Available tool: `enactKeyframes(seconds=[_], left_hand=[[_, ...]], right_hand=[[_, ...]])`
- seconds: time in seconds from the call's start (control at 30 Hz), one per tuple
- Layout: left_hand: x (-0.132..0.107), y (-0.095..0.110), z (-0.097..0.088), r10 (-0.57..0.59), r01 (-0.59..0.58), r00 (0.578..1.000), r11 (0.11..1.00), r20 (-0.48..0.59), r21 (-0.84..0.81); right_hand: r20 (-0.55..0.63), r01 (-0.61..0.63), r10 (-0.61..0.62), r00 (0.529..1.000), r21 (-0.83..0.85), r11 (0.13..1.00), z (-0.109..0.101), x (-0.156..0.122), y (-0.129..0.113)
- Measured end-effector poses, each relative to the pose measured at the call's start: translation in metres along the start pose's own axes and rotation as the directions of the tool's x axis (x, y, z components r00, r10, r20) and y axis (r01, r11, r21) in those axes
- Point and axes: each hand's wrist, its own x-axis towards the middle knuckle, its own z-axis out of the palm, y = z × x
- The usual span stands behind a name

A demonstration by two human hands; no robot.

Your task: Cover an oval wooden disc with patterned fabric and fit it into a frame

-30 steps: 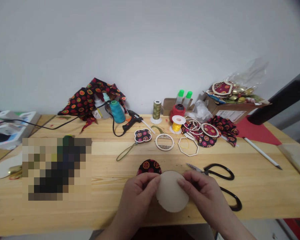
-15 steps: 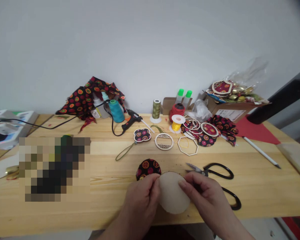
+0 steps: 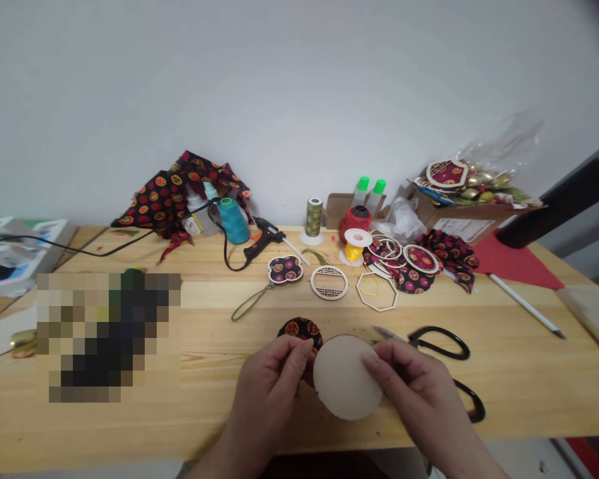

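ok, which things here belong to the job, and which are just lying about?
Likely the job: pale disc, in the right hand; round patterned fabric, by the left hand.

Likely just lying about: glue gun, teal thread, yellow thread.

Light is soft and muted, with coarse pixelation at left

Scissors [image 3: 439, 329] and a patterned fabric circle [image 3: 299, 327] are partly hidden; pixelation [image 3: 110, 339] obscures part of the table [image 3: 209, 419].
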Motion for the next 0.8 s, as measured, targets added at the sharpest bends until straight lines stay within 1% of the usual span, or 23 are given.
enactKeyframes(seconds=[0.13, 0.23, 0.27, 0.33, 0.4, 0.43, 0.5, 0.57, 0.7, 0.8], left_hand=[[0.0, -0.004, 0.0, -0.026, 0.026, 1.0, 0.993, 0.003, -0.119], [0.0, -0.006, 0.001, -0.006, 0.006, 1.0, 0.983, 0.001, -0.184], [-0.001, -0.006, 0.001, 0.013, -0.014, 1.0, 0.985, -0.004, -0.172], [-0.002, -0.006, 0.001, 0.074, -0.074, 0.997, 0.994, -0.003, -0.084], [-0.002, -0.007, 0.002, 0.173, -0.173, 0.985, 0.984, 0.012, 0.049], [-0.002, -0.008, 0.002, 0.235, -0.236, 0.972, 0.965, 0.027, 0.116], [-0.002, -0.01, 0.002, 0.344, -0.35, 0.937, 0.907, 0.067, 0.236], [-0.002, -0.012, 0.002, 0.416, -0.426, 0.903, 0.836, 0.107, 0.344], [-0.001, -0.016, 0.0, 0.502, -0.535, 0.836, 0.656, 0.222, 0.532], [-0.002, -0.02, 0.0, 0.548, -0.569, 0.794, 0.517, 0.264, 0.639]], right_hand=[[0.005, -0.001, 0.001, 1.0, -0.028, 1.0, -0.001, 0.001, 0.004], [0.022, 0.007, -0.006, 1.0, -0.031, 0.999, -0.001, 0.002, 0.003], [0.03, 0.01, -0.009, 1.0, -0.036, 0.999, -0.001, 0.002, 0.003], [0.048, 0.022, -0.019, 0.999, -0.058, 0.998, 0.0, 0.001, 0.001], [0.067, 0.049, -0.043, 0.997, -0.095, 0.994, 0.002, 0.0, 0.0], [0.078, 0.075, -0.066, 0.995, -0.119, 0.99, 0.003, -0.001, 0.0], [0.093, 0.141, -0.126, 0.988, -0.175, 0.974, 0.005, -0.002, 0.001], [0.111, 0.208, -0.187, 0.976, -0.232, 0.95, 0.005, -0.004, 0.002], [0.149, 0.285, -0.248, 0.957, -0.335, 0.898, 0.003, -0.008, 0.004], [0.16, 0.308, -0.266, 0.951, -0.377, 0.874, 0.003, -0.008, 0.004]])
